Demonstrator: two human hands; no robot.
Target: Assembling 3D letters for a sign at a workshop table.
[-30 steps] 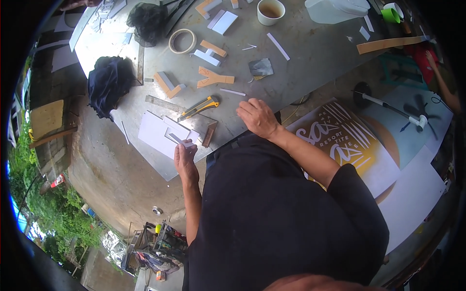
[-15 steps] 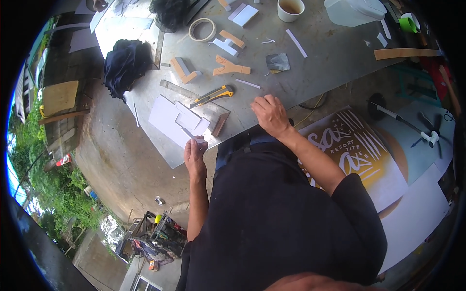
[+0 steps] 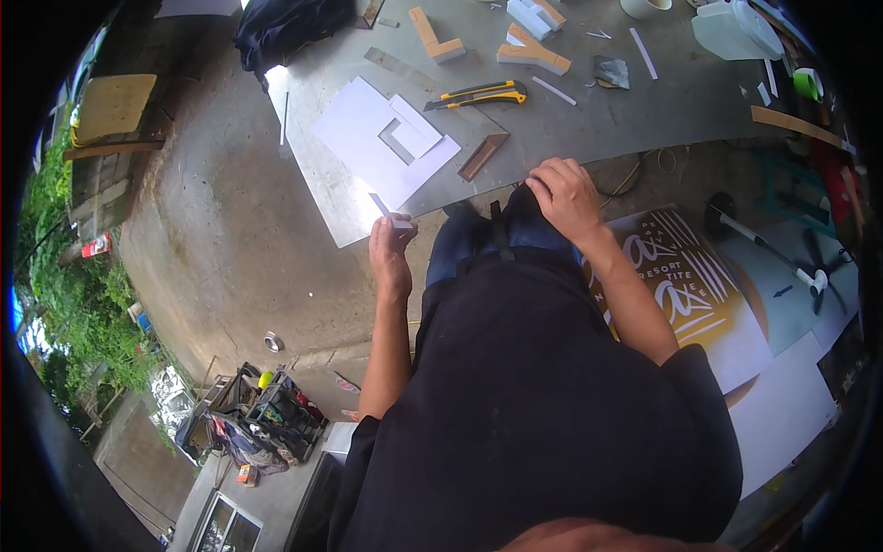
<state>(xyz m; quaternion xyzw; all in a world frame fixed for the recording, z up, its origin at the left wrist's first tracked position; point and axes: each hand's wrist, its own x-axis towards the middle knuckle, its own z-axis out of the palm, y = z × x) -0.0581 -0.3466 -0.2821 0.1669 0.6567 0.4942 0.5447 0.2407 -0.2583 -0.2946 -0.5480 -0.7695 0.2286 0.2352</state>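
Observation:
My left hand point(image 3: 392, 248) is closed on a small white L-shaped piece point(image 3: 380, 204), held by the fingertips just off the table's near left corner. On the metal table point(image 3: 635, 120) beyond it lies a white sheet point(image 3: 354, 124) with smaller white pieces point(image 3: 421, 131) on top, framing a square-cornered gap. A yellow and black utility knife point(image 3: 478, 95) rests across a flat metal strip point(image 3: 400, 69). My right hand point(image 3: 568, 195) is over my thigh by the table edge, fingers curled. Its fingertips are hidden. Nearest to it on the table is a brown, shallow trough-like piece point(image 3: 483, 157).
Tan and white block shapes, an L point(image 3: 436, 37) and a Y point(image 3: 533, 55), stand farther back. Beyond are a cup point(image 3: 646, 7), a translucent jug point(image 3: 736, 32) and dark cloth point(image 3: 290, 28). A printed board point(image 3: 727, 322) and a fan point(image 3: 814, 276) are at right.
The view has shifted, so the table things sit higher and farther right. My left hand, still with the white piece, is farther from the white sheet. My right hand has drawn back toward my thigh.

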